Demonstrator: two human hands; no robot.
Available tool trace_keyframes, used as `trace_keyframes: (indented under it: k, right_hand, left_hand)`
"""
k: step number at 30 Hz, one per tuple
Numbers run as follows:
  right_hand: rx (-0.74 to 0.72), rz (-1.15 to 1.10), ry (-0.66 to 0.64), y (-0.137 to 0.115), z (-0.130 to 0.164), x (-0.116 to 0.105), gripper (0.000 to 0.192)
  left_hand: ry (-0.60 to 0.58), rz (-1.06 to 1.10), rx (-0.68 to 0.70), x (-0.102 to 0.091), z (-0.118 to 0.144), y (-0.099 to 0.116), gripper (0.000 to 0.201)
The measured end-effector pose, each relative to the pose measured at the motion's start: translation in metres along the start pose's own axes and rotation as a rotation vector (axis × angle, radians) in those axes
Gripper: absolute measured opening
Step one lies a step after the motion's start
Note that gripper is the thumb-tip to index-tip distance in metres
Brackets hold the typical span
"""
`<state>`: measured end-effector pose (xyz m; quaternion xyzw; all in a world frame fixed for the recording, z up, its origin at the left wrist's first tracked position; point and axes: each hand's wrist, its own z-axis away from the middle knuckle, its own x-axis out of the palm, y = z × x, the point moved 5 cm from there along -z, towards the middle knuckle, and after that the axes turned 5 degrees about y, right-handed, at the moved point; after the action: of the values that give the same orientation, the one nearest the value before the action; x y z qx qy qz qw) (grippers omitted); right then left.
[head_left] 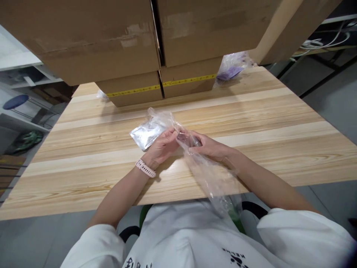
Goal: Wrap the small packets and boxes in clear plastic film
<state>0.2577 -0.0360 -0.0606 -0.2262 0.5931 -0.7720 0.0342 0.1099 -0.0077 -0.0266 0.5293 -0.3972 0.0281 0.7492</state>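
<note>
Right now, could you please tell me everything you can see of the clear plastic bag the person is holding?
The clear, crinkled plastic bag is thin, glossy film, see-through enough to show the pale striped wooden table beneath. Its upper end is bunched between the left hand and the right hand, which pinch it close together above the table. From there it trails down past the table's near edge towards the person's lap. A small dark object seems to sit inside near the fingers; what it is cannot be told.

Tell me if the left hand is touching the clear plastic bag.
Touching. The head view shows the left hand with its fingers pinching the clear plastic bag opposite the right hand.
</note>
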Motion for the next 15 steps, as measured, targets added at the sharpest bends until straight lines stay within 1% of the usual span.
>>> trace_keyframes:
  k: [2,4,5,7,9,11,13,15]
  right_hand:
    - [0.022,0.01,-0.082,-0.002,0.002,0.004,0.068]
    - [0.041,-0.03,-0.119,-0.007,0.003,0.002,0.053]
    - [0.051,-0.057,-0.123,-0.009,0.003,-0.001,0.048]
    - [0.082,-0.11,-0.098,-0.012,0.002,-0.01,0.046]
    - [0.108,-0.142,-0.008,-0.014,0.0,-0.025,0.047]
    - [0.109,-0.118,0.141,-0.015,-0.003,-0.044,0.042]
    - [0.083,-0.02,0.312,-0.017,-0.004,-0.065,0.041]
    - [0.033,0.163,0.461,-0.022,-0.002,-0.083,0.049]
  left_hand:
    - [-0.046,-0.007,0.004,0.003,0.003,0.002,0.021]
    - [-0.067,0.003,-0.013,0.004,0.003,0.002,0.021]
    - [-0.061,0.017,-0.021,0.003,0.003,0.003,0.02]
    - [-0.018,0.051,-0.019,0.0,0.001,0.004,0.018]
    - [0.051,0.079,-0.009,-0.005,-0.003,0.005,0.024]
    - [0.132,0.093,-0.005,-0.012,-0.007,0.006,0.033]
    - [0.202,0.09,-0.001,-0.019,-0.011,0.007,0.038]
    - [0.266,0.063,0.008,-0.027,-0.014,0.006,0.037]
